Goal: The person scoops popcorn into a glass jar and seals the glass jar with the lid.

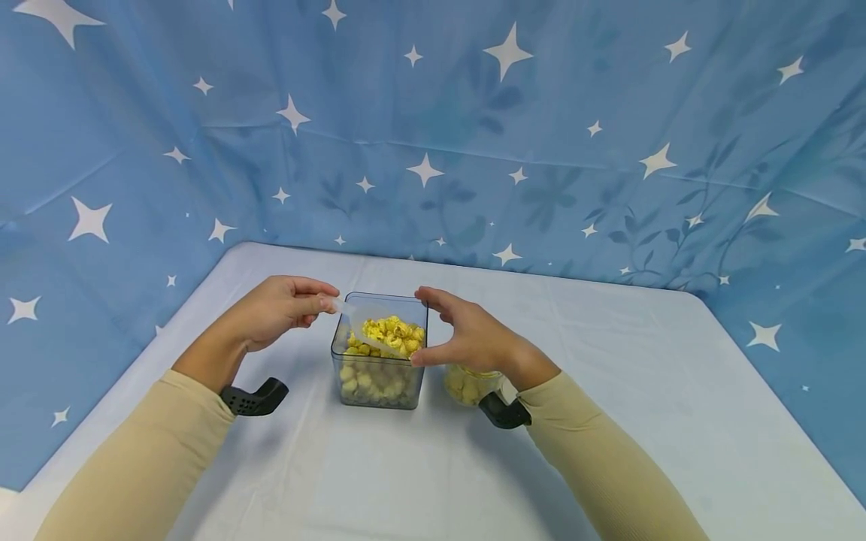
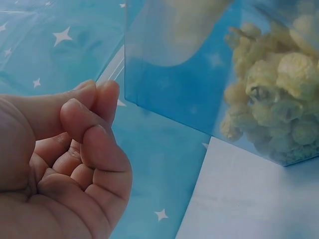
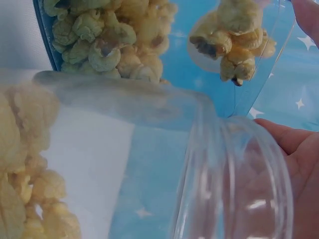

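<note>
Supervisor: State of each grip?
Inspector: The left grip (image 1: 277, 312) pinched the scoop (image 1: 355, 324) by its handle end. The right grip (image 1: 473, 334) held the box (image 1: 372, 358), thumb at the near corner, fingers at the far one.
Supervisor: Positions?
Inspector: The scoop reached into the box, which stood on the surface (image 1: 379, 473) with popcorn (image 1: 392, 333) inside.
Supervisor: Hazards?
Inspector: In my judgement, the pinch was slight; an uneven load could have twisted the scoop and shed popcorn. The jar (image 3: 159, 159) stood just beside the box; a careless right-arm sweep could have toppled it.
</note>
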Demonstrator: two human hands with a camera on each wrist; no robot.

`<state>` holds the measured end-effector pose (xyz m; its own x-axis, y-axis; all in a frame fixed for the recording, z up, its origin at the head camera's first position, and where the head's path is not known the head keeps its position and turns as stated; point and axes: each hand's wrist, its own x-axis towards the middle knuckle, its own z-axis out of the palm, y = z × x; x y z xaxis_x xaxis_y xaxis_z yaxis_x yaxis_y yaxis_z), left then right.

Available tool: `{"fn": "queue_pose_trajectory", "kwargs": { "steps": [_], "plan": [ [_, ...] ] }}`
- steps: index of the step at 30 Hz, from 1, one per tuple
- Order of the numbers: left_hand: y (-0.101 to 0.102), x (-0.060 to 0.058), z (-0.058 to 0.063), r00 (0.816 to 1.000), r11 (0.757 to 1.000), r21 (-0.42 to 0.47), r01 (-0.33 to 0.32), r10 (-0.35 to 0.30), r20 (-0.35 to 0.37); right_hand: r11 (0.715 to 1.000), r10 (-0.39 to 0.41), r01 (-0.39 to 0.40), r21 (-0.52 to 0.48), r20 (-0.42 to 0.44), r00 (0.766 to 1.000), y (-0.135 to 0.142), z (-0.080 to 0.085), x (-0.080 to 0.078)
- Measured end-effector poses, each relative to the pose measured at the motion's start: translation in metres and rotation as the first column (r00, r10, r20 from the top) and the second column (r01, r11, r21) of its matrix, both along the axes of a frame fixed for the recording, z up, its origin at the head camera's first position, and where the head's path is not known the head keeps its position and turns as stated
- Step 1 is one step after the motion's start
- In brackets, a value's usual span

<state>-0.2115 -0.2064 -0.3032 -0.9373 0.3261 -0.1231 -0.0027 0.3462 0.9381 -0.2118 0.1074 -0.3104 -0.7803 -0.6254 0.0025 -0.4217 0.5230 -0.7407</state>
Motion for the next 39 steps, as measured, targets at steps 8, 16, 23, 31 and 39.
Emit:
{"fn": "queue_pose_trajectory", "kwargs": {
  "steps": [8, 16, 23, 31, 39],
  "plan": [
    [-0.0031, -0.0041, -0.0045, 1.000, 1.000, 0.020, -0.004, 0.004, 0.006, 1.000, 0.004, -0.004, -0.005, -0.001, 1.000, 0.0000, -0.0001, 0.0001],
    [-0.0076, -0.0056, -0.0067, 1.000, 0.999, 0.032, -0.018, 0.017, 0.006, 1.000, 0.001, -0.001, 0.004, 0.002, 1.000, 0.0001, 0.0013, 0.0007],
    [-0.0050, -0.0068, -0.0075, 1.000, 0.999, 0.039, -0.029, 0.029, 0.000, 1.000, 0.003, -0.003, -0.003, 0.000, 1.000, -0.0003, 0.0010, 0.0011],
    [-0.0006, -0.0089, -0.0094, 0.999, 0.997, 0.056, -0.049, 0.049, -0.005, 1.000, -0.008, 0.008, -0.007, 0.011, 1.000, -0.0008, 0.0019, 0.0026],
    [-0.0064, -0.0067, -0.0058, 0.999, 0.998, 0.033, -0.052, 0.053, -0.006, 1.000, -0.006, 0.006, -0.005, 0.002, 1.000, -0.0002, 0.0014, 0.0019]
  ]
}}
